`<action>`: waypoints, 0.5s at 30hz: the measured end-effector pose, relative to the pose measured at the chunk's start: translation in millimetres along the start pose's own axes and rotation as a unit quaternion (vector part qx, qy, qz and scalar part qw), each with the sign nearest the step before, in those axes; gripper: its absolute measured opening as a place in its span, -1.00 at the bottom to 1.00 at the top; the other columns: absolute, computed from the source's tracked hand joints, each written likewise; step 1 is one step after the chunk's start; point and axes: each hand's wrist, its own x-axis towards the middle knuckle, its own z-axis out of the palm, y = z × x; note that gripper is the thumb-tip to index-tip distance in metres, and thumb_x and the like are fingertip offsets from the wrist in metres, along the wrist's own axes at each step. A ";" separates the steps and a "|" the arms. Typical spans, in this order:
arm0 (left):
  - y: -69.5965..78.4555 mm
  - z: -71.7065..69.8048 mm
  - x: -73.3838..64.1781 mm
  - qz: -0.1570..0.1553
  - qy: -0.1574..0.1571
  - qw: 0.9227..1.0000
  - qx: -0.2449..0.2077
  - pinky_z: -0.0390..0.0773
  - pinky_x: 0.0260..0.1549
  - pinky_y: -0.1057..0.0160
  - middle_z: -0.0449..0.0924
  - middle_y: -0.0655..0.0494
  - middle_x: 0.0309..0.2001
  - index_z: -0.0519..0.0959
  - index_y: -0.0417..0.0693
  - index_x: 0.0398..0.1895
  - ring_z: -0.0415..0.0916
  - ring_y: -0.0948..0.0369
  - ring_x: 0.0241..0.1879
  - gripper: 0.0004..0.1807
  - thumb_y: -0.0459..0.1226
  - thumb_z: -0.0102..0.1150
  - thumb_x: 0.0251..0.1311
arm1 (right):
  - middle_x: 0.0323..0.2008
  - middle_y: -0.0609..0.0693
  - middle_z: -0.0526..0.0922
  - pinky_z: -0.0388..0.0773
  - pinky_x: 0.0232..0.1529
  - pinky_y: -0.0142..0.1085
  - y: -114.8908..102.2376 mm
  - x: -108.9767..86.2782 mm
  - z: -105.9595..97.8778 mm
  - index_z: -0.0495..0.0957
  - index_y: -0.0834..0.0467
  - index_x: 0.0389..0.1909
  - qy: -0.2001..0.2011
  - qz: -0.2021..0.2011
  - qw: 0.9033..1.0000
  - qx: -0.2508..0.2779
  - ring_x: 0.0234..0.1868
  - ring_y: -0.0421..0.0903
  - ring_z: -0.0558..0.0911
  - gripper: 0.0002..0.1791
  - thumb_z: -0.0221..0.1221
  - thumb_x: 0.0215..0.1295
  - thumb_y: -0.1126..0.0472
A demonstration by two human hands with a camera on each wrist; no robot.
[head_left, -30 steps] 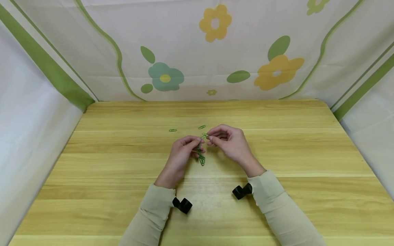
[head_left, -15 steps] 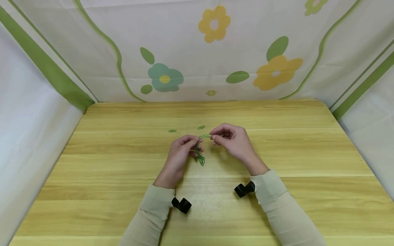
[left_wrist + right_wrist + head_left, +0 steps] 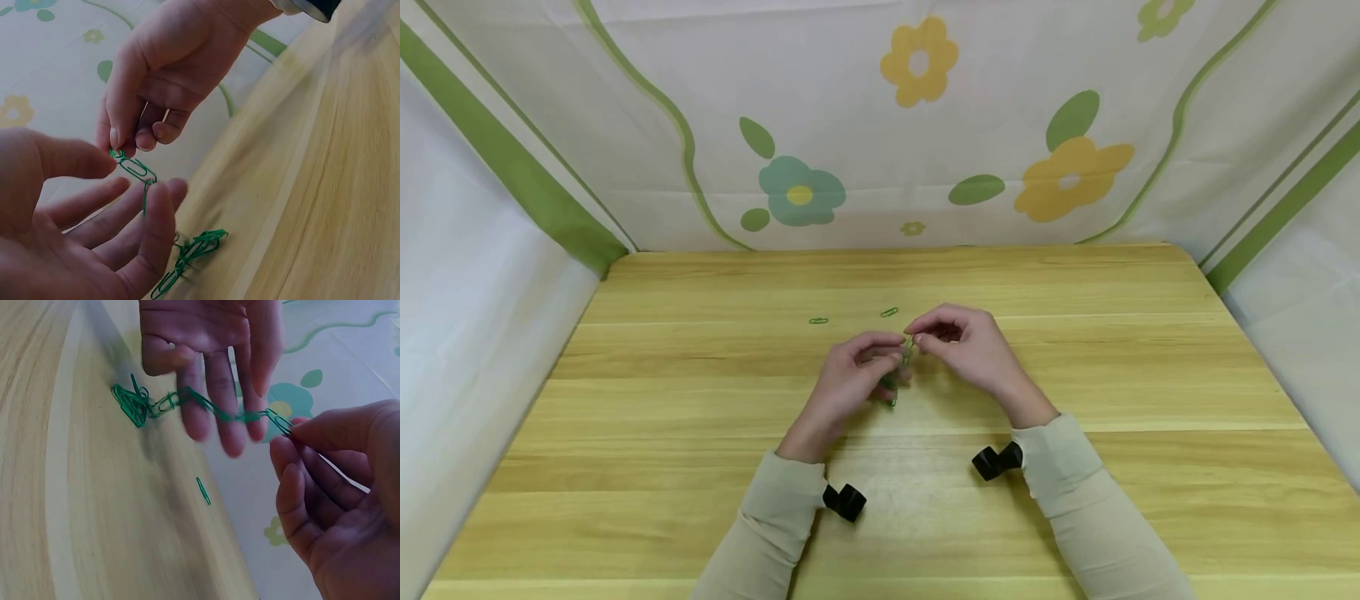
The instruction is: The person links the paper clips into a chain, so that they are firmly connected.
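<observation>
Right hand [image 3: 966, 350] pinches end of green clip chain [image 3: 203, 401]. Left hand [image 3: 850, 379] loosely open, chain passing along fingers. Loose clip [image 3: 818, 321] beyond left hand; second clip [image 3: 889, 312] nearer right.

Long sleeves are worn on both arms. The left sleeve [image 3: 760, 529] and the right sleeve [image 3: 1105, 510] are coloured a soft, pale beige. Each is ended by a wide cuff, and the cloth is marked with little wrinkles. A small black camera is worn at each wrist, the left camera [image 3: 852, 502] and the right camera [image 3: 986, 464]. Both are shaped like chunky, stubby blocks.
</observation>
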 end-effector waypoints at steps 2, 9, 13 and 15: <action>0.0 -0.8 -0.2 -0.001 -0.006 1.000 0.021 0.71 -0.35 0.19 0.79 -0.17 0.01 0.69 -0.10 0.19 0.79 0.00 -0.15 -0.74 -0.24 0.22 0.57 | -0.10 0.04 0.82 0.67 -0.11 -0.23 -0.6 0.4 1.1 0.81 0.05 -0.03 -0.013 -0.003 1.000 -0.003 -0.15 -0.01 0.71 -0.84 0.32 0.49 0.26; -0.6 -5.7 0.1 0.007 0.006 0.999 0.044 0.61 -0.38 0.23 0.79 -0.08 -0.19 0.71 -0.19 0.05 0.73 0.13 -0.26 -0.75 -0.19 0.22 0.58 | -0.09 0.06 0.82 0.66 -0.10 -0.23 -0.8 10.2 3.8 0.80 0.09 0.01 -0.045 -0.013 0.999 -0.001 -0.17 0.01 0.71 -0.83 0.31 0.51 0.23; 3.1 -11.7 -0.2 0.015 0.046 0.998 0.026 0.61 -0.34 0.27 0.78 -0.06 -0.20 0.70 -0.16 0.05 0.72 0.13 -0.25 -0.78 -0.21 0.20 0.59 | -0.12 0.11 0.81 0.63 -0.19 -0.23 3.2 29.5 6.5 0.78 0.13 0.03 -0.042 -0.007 0.999 -0.013 -0.18 0.09 0.71 -0.81 0.29 0.55 0.19; 6.9 -16.5 -0.7 0.030 0.077 0.997 0.005 0.59 -0.38 0.30 0.76 0.00 -0.23 0.70 -0.19 0.05 0.70 0.15 -0.28 -0.79 -0.24 0.19 0.59 | -0.13 0.11 0.80 0.64 -0.19 -0.20 5.6 41.5 10.1 0.77 0.14 0.03 -0.027 0.004 0.999 -0.040 -0.16 0.10 0.71 -0.80 0.28 0.55 0.18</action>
